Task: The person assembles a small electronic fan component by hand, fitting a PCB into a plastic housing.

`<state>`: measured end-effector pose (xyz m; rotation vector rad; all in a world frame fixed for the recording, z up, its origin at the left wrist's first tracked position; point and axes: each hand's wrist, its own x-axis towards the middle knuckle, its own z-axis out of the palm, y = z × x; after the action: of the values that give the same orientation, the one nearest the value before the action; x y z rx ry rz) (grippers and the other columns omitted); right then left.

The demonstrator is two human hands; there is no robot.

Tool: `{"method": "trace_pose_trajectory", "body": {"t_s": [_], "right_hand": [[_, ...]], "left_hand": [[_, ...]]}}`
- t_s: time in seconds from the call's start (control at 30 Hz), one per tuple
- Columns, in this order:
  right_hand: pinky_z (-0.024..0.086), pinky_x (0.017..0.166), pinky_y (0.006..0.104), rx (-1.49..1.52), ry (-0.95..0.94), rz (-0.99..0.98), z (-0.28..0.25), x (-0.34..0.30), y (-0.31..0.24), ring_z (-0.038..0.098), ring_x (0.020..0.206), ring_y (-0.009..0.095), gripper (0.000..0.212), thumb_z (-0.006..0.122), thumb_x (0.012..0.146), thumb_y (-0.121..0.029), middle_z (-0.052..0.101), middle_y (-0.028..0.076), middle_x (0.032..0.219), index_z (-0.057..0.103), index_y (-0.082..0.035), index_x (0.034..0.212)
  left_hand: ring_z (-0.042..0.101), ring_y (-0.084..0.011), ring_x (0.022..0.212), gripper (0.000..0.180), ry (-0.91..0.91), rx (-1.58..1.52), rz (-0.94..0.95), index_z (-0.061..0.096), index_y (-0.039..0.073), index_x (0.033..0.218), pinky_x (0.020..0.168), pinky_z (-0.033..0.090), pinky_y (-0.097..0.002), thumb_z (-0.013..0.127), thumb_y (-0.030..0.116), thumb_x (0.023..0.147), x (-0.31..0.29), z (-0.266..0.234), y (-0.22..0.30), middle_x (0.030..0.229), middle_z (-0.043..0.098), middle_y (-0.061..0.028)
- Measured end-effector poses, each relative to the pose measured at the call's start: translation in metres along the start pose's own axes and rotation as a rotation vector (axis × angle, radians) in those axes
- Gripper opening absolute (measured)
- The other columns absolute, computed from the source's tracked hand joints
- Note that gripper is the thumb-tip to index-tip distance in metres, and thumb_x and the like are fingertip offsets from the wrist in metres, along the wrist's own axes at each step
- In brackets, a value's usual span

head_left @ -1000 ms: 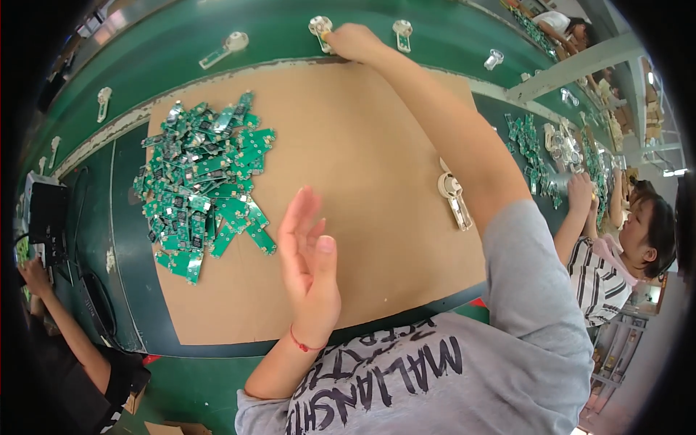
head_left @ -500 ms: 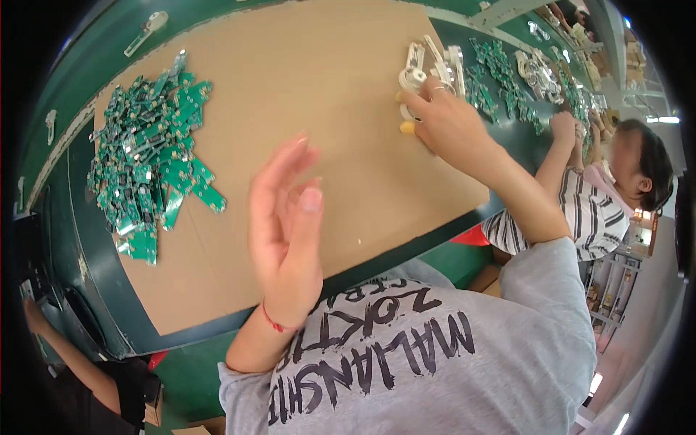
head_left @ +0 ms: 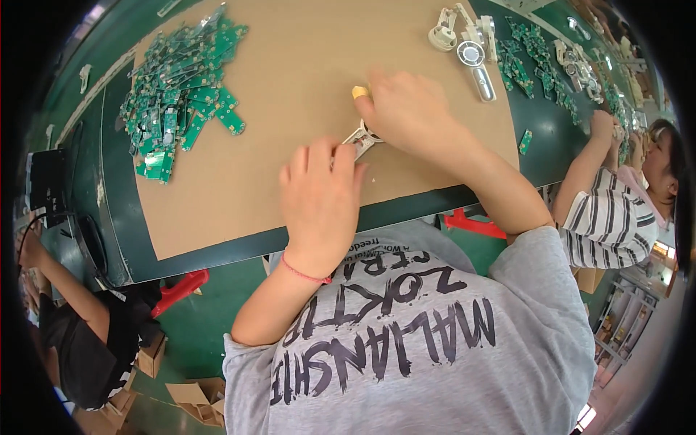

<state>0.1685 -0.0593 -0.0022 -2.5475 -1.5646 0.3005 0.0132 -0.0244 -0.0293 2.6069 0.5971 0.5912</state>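
Observation:
A long white plastic housing (head_left: 359, 141) with a ring-shaped end lies at a slant between my hands, low over the cardboard sheet. My left hand (head_left: 319, 199), palm down, has its fingers bent over the handle end. My right hand (head_left: 413, 116) grips the round end, covering much of it; it is slightly blurred, and a yellow finger cot (head_left: 360, 92) shows on it. More white housings (head_left: 444, 35) lie at the far right of the sheet, one with a round silver-rimmed head (head_left: 471, 53). Farther left is a heaped pile of green circuit boards (head_left: 181, 94).
Brown cardboard (head_left: 210, 196) covers the dark green bench (head_left: 210, 259). A loose circuit board (head_left: 525, 141) lies right of it, with more boards (head_left: 540, 61) beyond. A co-worker in a striped shirt (head_left: 609, 217) sits at right, another in black (head_left: 94, 341) at left.
My right hand has come left and nearer from the white parts, bringing a housing. My left hand has turned palm down and closed on it. The view has shifted.

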Motion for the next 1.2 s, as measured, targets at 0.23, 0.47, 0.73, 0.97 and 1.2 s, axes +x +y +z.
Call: {"method": "trace_pose_trajectory", "body": {"t_s": [0.23,0.47,0.73,0.97,1.2], "right_hand": [[0.048,0.054,0.0412,-0.018,-0.081,0.080,-0.002,-0.011,0.002,0.061,0.064,0.031,0.030,0.045,0.085,-0.026,0.060,0.013,0.067,0.057,0.000,0.079],[0.046,0.068,0.0365,0.225,0.159,-0.344,-0.008,-0.025,0.020,0.057,0.082,0.027,0.016,0.056,0.076,-0.011,0.058,0.012,0.081,0.053,-0.004,0.090],[0.038,0.086,0.0364,0.282,0.187,-0.530,0.029,-0.049,0.007,0.051,0.093,0.025,0.023,0.055,0.073,-0.006,0.054,0.008,0.090,0.052,-0.006,0.096],[0.037,0.088,0.0387,0.182,0.117,-0.584,0.029,-0.048,0.008,0.047,0.091,0.027,0.016,0.053,0.072,-0.006,0.049,0.010,0.086,0.052,-0.002,0.088],[0.036,0.091,0.0411,0.198,0.148,-0.659,0.031,-0.045,0.006,0.047,0.088,0.025,0.020,0.061,0.068,-0.008,0.048,0.008,0.088,0.049,-0.005,0.084]], "left_hand": [[0.049,-0.0212,0.084,0.023,-0.054,0.056,-0.002,0.053,0.009,0.092,0.069,0.036,-0.0343,0.064,0.010,0.072,-0.002,-0.002,-0.013,0.089,0.051,-0.0043],[0.053,-0.0212,0.073,0.022,-0.162,-0.137,-0.023,0.055,0.005,0.092,0.067,0.040,-0.0330,0.062,0.001,0.072,0.010,-0.013,-0.020,0.074,0.055,-0.0038],[0.053,-0.0261,0.074,0.029,-0.135,-0.458,-0.184,0.053,0.004,0.098,0.067,0.043,-0.0368,0.063,0.001,0.072,0.001,0.000,-0.022,0.081,0.056,-0.0081],[0.054,-0.0213,0.072,0.032,0.125,-0.207,-0.303,0.052,0.005,0.112,0.066,0.045,-0.0324,0.058,0.015,0.083,0.013,-0.032,-0.062,0.081,0.055,-0.0092],[0.058,-0.0185,0.071,0.035,0.052,-0.248,-0.515,0.051,0.000,0.113,0.065,0.045,-0.0282,0.060,0.010,0.080,0.041,-0.042,-0.106,0.079,0.061,-0.0107]]}}
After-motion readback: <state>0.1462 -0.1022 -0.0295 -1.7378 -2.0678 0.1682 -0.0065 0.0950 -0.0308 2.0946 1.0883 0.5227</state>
